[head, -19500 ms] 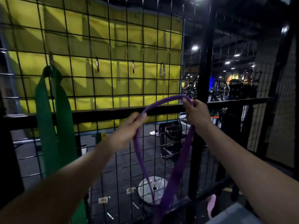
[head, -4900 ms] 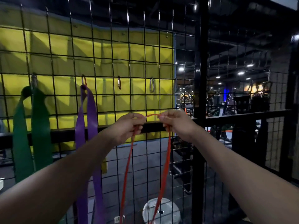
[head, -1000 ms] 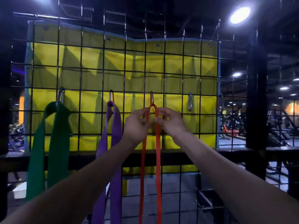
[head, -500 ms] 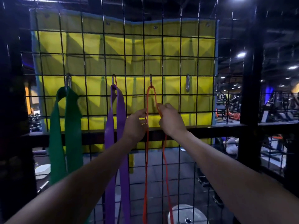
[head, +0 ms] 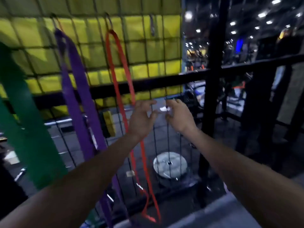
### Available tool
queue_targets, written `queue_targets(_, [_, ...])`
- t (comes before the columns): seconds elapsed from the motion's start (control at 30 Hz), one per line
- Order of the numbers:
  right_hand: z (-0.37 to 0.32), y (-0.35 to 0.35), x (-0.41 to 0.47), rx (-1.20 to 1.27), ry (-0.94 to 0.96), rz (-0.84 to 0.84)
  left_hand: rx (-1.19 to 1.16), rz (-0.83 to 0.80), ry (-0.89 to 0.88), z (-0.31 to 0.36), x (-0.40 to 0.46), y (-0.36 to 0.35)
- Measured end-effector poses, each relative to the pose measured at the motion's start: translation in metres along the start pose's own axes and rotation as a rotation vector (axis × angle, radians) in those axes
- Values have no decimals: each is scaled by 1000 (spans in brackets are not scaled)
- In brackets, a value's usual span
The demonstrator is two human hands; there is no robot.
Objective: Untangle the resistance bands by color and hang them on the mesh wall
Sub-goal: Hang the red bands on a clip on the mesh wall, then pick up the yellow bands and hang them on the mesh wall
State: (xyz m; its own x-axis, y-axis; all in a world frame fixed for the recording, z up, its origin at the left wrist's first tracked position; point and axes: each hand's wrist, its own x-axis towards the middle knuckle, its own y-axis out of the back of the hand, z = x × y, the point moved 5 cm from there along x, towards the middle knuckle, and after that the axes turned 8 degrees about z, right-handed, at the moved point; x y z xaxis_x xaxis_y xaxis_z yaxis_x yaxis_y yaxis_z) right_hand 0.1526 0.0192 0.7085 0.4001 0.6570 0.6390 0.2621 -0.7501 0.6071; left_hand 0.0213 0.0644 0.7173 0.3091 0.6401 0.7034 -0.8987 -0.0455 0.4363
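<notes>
Three resistance bands hang from hooks on the black mesh wall point(head: 148, 46): a wide green band point(head: 24, 112) at the left, a purple band point(head: 74, 83) beside it, and a thin orange band point(head: 120, 66) further right, its loop reaching down to the floor. My left hand point(head: 142, 117) is just right of the orange band at mid height, fingers spread, holding nothing. My right hand point(head: 178, 115) is beside it, fingers loosely curled and empty. An empty hook point(head: 152, 25) hangs to the right of the orange band. The view is blurred.
A yellow padded mat point(head: 139, 28) hangs behind the mesh. A thick black post point(head: 212, 76) and a horizontal rail point(head: 164, 81) frame the wall. A grey weight plate point(head: 170, 164) lies on the floor behind the mesh. A pale grey surface point(head: 213, 216) shows at the bottom.
Both hands have let go of the orange band and dropped lower and to the right. The band now hangs free from its hook. The view has tilted down and left.
</notes>
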Motion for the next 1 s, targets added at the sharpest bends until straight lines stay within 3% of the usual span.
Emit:
queue_targets(0.17, [113,-6,-84,-55,-293,-68,-94,-382,161,-15,-76,-119])
queue_targets(0.33, [213,9,-199,-167,-684,-62,-35,-796,116,-28,-172,-226])
queue_targets(0.6, [298,45,-394,-357,-1190,-34,-114,-1203,7,-16,-318,-333])
queue_targets(1.0, [341,52,-647,-335,-1584,90,-77,-1542,-69,2,-542,-387])
